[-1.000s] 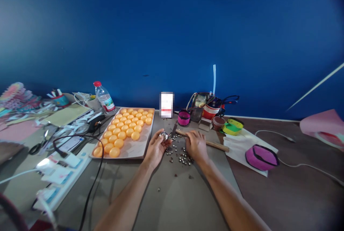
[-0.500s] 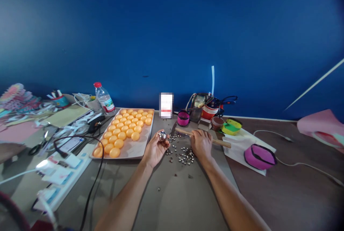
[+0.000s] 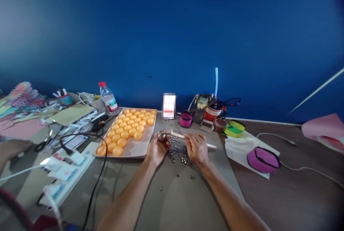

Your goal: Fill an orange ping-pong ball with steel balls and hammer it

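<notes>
Worktop: tool shifted toward left hand.

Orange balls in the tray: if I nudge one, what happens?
The orange balls probably roll at a light push, since they look round and smooth. Those beside the bare part of the tray likely move freest; closely packed ones may be blocked by neighbours. The tray's raised edge might stop strays.

The silver round piece looks like shiny metal, as do the small silver beads on the matt grey bench. The long pale stick-like handle resembles smooth wood. Near the back edge, the clear red-capped bottle is glossy plastic.
</notes>
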The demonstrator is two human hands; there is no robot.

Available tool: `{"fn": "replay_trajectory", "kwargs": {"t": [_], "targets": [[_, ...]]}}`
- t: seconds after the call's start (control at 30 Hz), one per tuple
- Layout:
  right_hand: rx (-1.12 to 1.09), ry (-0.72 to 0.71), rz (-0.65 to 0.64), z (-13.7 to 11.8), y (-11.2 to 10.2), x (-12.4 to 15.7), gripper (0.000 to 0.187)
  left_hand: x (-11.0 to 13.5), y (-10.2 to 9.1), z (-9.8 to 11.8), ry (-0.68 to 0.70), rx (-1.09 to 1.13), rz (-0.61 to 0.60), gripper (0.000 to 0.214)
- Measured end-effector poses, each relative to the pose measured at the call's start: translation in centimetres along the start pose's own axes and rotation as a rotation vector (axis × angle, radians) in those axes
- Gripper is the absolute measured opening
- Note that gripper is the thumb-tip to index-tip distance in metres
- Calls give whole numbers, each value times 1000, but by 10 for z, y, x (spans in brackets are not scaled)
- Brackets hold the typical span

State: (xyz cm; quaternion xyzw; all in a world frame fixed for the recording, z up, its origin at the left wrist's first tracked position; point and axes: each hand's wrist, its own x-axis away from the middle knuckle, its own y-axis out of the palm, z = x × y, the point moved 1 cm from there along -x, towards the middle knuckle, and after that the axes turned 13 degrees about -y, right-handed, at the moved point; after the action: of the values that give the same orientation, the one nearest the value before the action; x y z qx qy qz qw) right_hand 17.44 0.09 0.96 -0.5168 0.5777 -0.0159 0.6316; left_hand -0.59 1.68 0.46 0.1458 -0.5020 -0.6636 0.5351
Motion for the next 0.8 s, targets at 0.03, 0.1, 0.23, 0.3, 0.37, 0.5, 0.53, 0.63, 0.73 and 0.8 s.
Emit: {"fn": "replay_trajectory", "kwargs": {"t": [0.03, 0.1, 0.23, 0.3, 0.37, 0.5, 0.53, 0.63, 0.73, 0.8], "targets": [[-1, -1, 36, 0, -1, 0, 21, 0, 0, 0, 4, 10, -2, 26], [-5, -13, 77, 0, -1, 0, 21, -1, -1, 0, 6, 26, -8, 26], [24, -32, 35, 0, 1, -1, 16, 0, 0, 0, -6, 33, 11, 25], [39, -24, 58, 0, 0, -1, 15, 1, 1, 1, 11, 43, 10, 27], [36, -11, 110, 0, -2, -1, 17, 2, 3, 2, 33, 54, -13, 29], [44, -31, 64, -1, -3, -1, 19, 3, 3, 2, 28, 68, -9, 29], [49, -42, 37, -1, -3, -2, 18, 3, 3, 2, 25, 68, -6, 29], [38, -43, 48, -3, -4, -1, 18, 4, 3, 2, 31, 70, -43, 27], [8, -33, 88, -5, -4, -2, 18, 5, 4, 4, 43, 74, -75, 25], [10, -32, 55, -6, -2, -2, 18, 6, 5, 4, 32, 59, -57, 25]]}}
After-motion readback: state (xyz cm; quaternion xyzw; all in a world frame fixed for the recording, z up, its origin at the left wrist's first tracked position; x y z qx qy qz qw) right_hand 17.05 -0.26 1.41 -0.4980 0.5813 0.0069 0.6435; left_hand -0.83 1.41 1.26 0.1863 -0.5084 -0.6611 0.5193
